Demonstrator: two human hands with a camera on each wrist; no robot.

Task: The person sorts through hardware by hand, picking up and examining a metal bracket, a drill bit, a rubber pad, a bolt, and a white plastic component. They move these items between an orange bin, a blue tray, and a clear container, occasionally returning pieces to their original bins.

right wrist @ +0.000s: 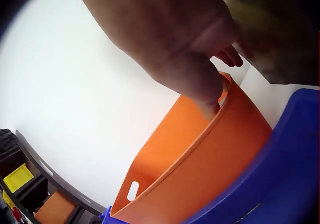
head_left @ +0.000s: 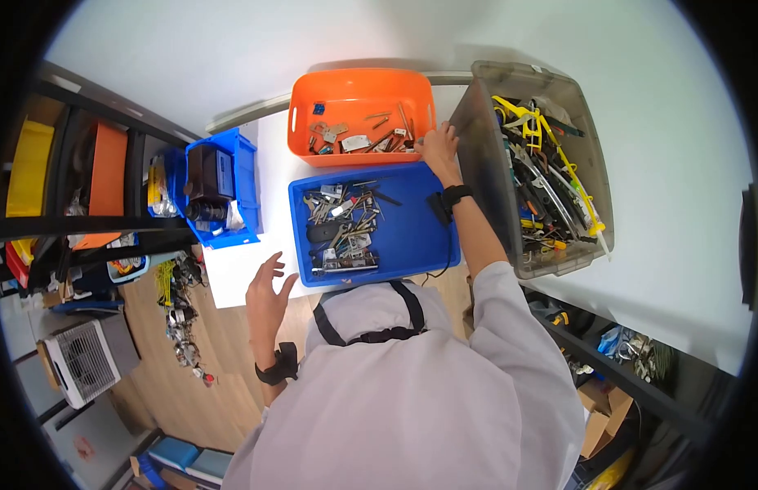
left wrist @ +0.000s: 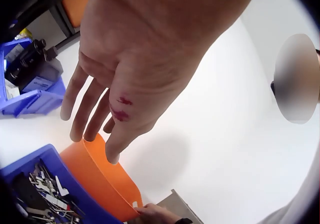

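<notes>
My right hand (head_left: 441,153) grips the right end of an orange plastic bin (head_left: 363,76) at its rim. In the right wrist view the thumb reaches over the inner side of the bin (right wrist: 200,169), and the fingers lie outside it. Metal brackets and copper-coloured pieces sit in the bottom of the bin. My left hand (head_left: 267,298) hovers off the lower left corner of a blue tray (head_left: 420,237), holding nothing, its fingers spread and loosely bent. Wrenches, bolts, a dark oval piece and other small metal parts fill the tray's left half.
Close on the right stands a grey translucent tub (head_left: 487,155), packed with tools and a yellow caulking gun (head_left: 563,155). A blue open-front bin (head_left: 247,188) holding a dark bottle stands left on the white table (head_left: 240,278). Dark-framed shelves (head_left: 69,229) run along the left.
</notes>
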